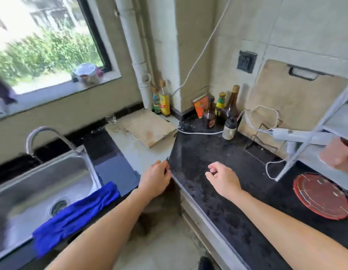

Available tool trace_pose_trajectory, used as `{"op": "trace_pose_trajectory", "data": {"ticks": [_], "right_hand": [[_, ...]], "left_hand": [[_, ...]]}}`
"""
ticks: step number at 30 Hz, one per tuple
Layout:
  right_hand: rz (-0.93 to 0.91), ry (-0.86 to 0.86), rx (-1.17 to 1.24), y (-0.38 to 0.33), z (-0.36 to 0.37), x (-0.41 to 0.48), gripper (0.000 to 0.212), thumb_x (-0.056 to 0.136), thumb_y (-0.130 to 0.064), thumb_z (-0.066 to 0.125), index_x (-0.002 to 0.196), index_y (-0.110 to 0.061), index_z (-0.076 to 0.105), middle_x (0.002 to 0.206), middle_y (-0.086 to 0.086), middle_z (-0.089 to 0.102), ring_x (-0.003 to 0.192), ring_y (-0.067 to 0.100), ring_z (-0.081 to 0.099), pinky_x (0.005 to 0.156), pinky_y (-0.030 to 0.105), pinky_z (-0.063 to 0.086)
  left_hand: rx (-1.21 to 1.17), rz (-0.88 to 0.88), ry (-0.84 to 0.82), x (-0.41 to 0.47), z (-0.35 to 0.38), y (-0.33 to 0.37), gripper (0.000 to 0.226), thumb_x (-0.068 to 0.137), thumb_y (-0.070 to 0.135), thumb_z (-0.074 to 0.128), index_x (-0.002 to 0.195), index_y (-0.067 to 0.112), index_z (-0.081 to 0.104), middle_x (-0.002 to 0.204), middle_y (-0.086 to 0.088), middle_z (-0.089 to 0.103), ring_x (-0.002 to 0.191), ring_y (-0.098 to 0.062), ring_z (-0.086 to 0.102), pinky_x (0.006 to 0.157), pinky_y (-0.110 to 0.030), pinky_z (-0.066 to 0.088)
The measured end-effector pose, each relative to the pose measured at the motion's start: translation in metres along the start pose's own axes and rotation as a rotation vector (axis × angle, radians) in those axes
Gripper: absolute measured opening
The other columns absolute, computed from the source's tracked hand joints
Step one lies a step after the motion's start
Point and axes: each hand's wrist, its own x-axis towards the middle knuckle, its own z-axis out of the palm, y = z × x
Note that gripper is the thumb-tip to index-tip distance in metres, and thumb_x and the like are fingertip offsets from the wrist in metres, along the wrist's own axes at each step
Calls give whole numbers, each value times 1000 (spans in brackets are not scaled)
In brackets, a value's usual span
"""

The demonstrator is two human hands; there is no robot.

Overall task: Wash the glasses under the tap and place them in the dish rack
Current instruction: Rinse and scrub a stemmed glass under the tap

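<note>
Both my hands hover over the counter corner, holding nothing. My left hand (156, 180) has loosely curled fingers at the edge where the pale counter meets the dark one. Fingers loosely curled, my right hand (222, 178) is above the dark speckled counter (208, 152). A small clear glass (111, 119), blurred, stands at the back of the counter, right of the curved tap (43, 134). The steel sink (38, 182) lies at the left. A white wire rack (313, 133) stands at the right.
A blue cloth (77, 213) hangs over the sink's front edge. A wooden board (149, 129) lies in the corner, with sauce bottles (223, 112) behind it. A cutting board (294, 106) leans on the wall, a red round lid (323, 195) lies at the right, and a pink cup (337, 155) sits by the rack.
</note>
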Motion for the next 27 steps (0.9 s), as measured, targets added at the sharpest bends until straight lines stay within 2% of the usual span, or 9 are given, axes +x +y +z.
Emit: {"op": "trace_pose_trajectory", "data": {"ticks": [4,9,12,16,21,24,27], "right_hand": [[-100,-118,-34,-56,44,60,30,92,-38,57,118,-23,58,112,-8,64,97,16,61,82,31,48],[-210,-275,-45,-118,101,131,36,92,-37,56,124,-21,56,118,-4,64,102,17,60,85,33,51],[-270,-372,-84,-162,131,168,40,91,-38,54,127,-20,53,121,-3,61,104,19,58,83,31,47],[-325,-460,-135,-217,173,201,42,90,-39,53,127,-21,54,122,-4,61,106,21,58,80,30,45],[-331,-478,-137,-279,224,246,41,89,-33,57,127,-19,55,119,-1,62,107,24,59,85,31,44],[-242,-439,-113,-307,252,277,40,87,-33,61,124,-19,56,111,-1,64,102,24,59,84,31,45],[-180,-372,-89,-336,278,315,43,85,-32,66,124,-16,56,115,4,65,103,26,60,86,33,47]], "left_hand": [[37,-157,52,17,-26,-70,25,97,31,47,116,19,57,117,-2,59,101,-23,59,87,-36,51],[37,-367,99,37,-57,-139,22,94,24,48,105,8,59,106,-11,59,97,-31,59,80,-38,46],[11,-486,144,44,-69,-175,19,93,25,48,101,11,58,102,-8,58,93,-29,59,77,-38,46],[-74,-616,180,43,-78,-216,18,93,22,48,100,12,60,101,-5,60,91,-24,59,81,-38,48],[-118,-692,169,53,-84,-280,19,92,26,49,103,14,61,108,-6,62,102,-26,58,87,-38,47],[-128,-705,139,63,-87,-317,24,95,29,47,110,15,59,115,-5,60,107,-24,56,89,-35,45],[-142,-679,129,79,-92,-353,26,96,26,46,114,13,59,117,-7,60,109,-23,55,90,-32,42]]}}
